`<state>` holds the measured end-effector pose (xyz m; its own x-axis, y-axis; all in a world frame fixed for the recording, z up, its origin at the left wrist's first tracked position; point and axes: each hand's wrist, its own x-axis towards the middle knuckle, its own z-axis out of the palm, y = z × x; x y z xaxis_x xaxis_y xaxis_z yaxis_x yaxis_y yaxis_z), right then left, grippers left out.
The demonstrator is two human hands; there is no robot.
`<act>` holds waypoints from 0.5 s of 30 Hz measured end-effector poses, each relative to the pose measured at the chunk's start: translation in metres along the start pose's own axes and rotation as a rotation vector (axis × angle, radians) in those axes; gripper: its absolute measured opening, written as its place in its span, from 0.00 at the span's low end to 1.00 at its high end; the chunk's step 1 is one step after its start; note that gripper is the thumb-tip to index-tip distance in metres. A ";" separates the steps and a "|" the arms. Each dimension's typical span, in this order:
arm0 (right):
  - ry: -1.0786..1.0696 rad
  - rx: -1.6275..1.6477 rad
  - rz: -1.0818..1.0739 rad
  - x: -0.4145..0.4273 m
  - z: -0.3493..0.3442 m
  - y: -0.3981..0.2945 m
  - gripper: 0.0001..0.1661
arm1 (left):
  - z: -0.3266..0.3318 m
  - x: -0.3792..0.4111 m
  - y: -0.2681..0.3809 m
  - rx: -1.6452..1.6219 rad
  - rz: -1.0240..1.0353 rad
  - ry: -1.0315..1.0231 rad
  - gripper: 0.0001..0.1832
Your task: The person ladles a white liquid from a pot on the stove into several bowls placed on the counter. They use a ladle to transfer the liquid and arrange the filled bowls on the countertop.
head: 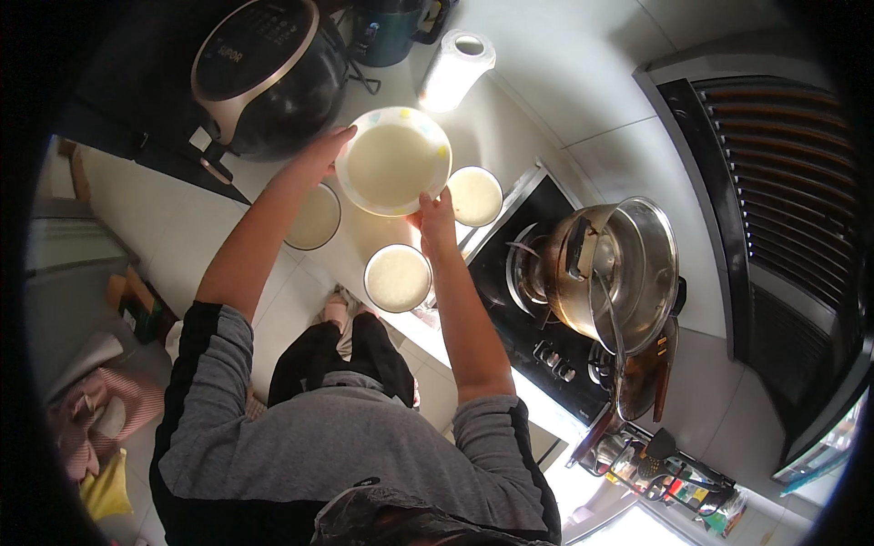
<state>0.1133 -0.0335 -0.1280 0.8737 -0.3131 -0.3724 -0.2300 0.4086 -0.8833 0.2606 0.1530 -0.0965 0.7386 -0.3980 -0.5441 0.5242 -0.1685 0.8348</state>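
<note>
My left hand (329, 151) grips the left rim of a white bowl (392, 162) with coloured spots on its inner rim and a pale, milky liquid inside. At its lower right edge, my right hand (434, 217) holds the same bowl. Three dark-rimmed bowls of pale liquid surround it: one (314, 218) below my left hand, partly hidden by the arm, one (475, 196) just right of the held bowl, and one (398, 278) near the counter's front edge. Whether the held bowl touches the counter, I cannot tell.
A black air fryer (273, 82) and a paper towel roll (456, 72) stand behind the bowls. On the right, a large steel pot (608, 273) with a ladle sits over the black gas hob (488, 280). A utensil rack (655, 471) is beyond the hob.
</note>
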 end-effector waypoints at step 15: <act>-0.092 -0.119 -0.205 -0.085 0.032 -0.117 0.22 | 0.004 -0.128 0.016 -0.908 0.042 -0.538 0.28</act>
<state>0.0795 -0.0269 0.0167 0.9414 -0.2973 -0.1592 -0.0882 0.2388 -0.9671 0.1732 0.1973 -0.0131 0.5943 -0.7731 -0.2217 0.7876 0.5037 0.3549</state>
